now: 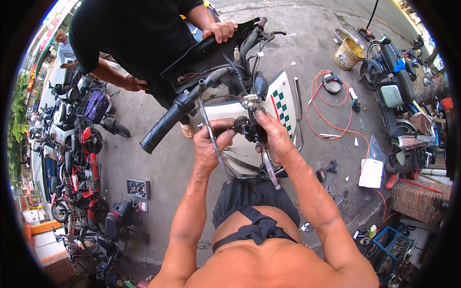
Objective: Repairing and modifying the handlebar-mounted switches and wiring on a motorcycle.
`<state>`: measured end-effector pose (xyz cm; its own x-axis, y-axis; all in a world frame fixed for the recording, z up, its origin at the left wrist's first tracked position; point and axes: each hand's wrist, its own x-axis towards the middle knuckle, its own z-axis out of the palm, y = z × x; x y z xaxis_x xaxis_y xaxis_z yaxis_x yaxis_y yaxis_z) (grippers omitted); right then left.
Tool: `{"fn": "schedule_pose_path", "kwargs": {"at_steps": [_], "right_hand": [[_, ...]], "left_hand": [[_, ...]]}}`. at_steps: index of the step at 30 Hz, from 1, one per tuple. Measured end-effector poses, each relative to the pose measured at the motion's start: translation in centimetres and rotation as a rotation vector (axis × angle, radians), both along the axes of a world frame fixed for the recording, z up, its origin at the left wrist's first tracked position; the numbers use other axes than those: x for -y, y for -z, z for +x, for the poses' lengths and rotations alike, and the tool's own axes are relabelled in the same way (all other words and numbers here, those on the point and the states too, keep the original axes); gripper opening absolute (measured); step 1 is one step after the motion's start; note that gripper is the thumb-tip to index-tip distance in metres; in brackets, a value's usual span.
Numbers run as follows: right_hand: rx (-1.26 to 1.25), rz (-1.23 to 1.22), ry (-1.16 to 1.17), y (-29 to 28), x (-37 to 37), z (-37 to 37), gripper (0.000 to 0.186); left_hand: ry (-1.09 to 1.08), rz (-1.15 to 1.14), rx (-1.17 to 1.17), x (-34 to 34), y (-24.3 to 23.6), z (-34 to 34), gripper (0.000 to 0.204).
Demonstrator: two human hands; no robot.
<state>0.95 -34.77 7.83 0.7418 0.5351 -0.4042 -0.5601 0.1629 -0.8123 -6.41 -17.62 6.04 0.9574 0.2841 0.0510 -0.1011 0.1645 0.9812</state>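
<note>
My left hand (212,140) grips a slim metal tool (214,144) whose shaft points up toward the handlebar. My right hand (274,137) holds a black brake-lever mount (246,126) just under the bar; its silver lever (270,169) hangs down below my wrist. The black handlebar (178,109) with its rubber grip slants down to the left, with loose wires around the stem. Under my hands is the scooter's white front panel (281,102) with green checks. Another person in black stands opposite, one hand (220,30) on the far end of the bar.
Parked scooters and bikes (81,158) crowd the left side. A red hose (322,108) loops over the concrete at right, near a yellow bucket (348,53), a black drill (327,169), a white sheet (371,173) and a blue crate (388,242). More scooters (394,91) stand at the right.
</note>
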Motion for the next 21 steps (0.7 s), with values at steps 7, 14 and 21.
{"fn": "schedule_pose_path", "kwargs": {"at_steps": [7, 14, 21], "right_hand": [[-0.001, 0.006, -0.015, 0.6, 0.2, 0.3, 0.051], [-0.007, 0.013, -0.021, 0.8, 0.6, 0.4, 0.051], [0.003, 0.013, 0.014, 0.8, 0.4, 0.1, 0.047]], "left_hand": [[0.017, 0.012, 0.0, 0.2, 0.0, -0.3, 0.021], [0.032, -0.128, 0.074, 0.6, 0.6, 0.0, 0.017], [0.044, -0.078, 0.111, 0.5, 0.8, -0.1, 0.014]]}}
